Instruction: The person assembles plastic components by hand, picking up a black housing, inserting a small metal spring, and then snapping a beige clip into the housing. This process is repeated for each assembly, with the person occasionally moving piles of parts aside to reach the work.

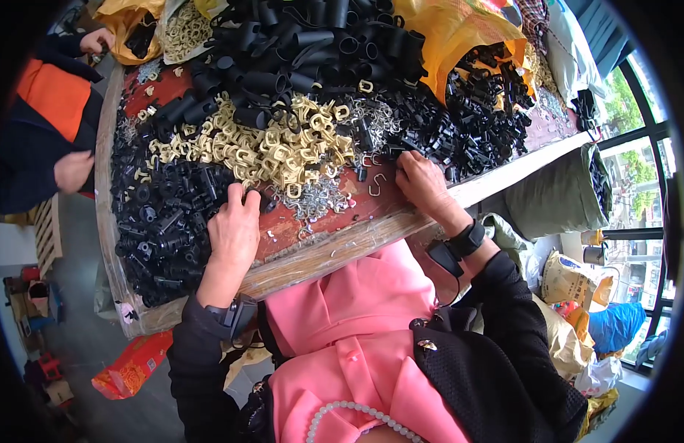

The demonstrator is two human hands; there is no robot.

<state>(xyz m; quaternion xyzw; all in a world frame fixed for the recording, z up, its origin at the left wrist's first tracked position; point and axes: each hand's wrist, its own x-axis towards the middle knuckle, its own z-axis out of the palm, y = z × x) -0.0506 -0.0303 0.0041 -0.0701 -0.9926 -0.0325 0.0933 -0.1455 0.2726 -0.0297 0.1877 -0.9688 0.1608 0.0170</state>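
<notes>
My left hand [234, 227] is at the edge of a heap of black plastic fittings [168, 240], its fingers curled down. A small dark piece lies right beside its fingertips; I cannot make out what the fingers hold. My right hand [424, 184] is bent at the front of a pile of small black plastic parts [467, 118], fingers drawn together and their tips hidden. Between my hands lie cream-coloured plastic buckles [283, 148], small silvery metal pieces [312, 199] and a few metal hooks [376, 184].
The red worktop has a worn wooden edge [334, 247]. Black tubes [305, 48] are heaped behind, beside an orange bag [460, 37]. Another person's hand [74, 171] is at the left. A green sack [556, 193] lies to the right; a red bag [133, 365] is on the floor.
</notes>
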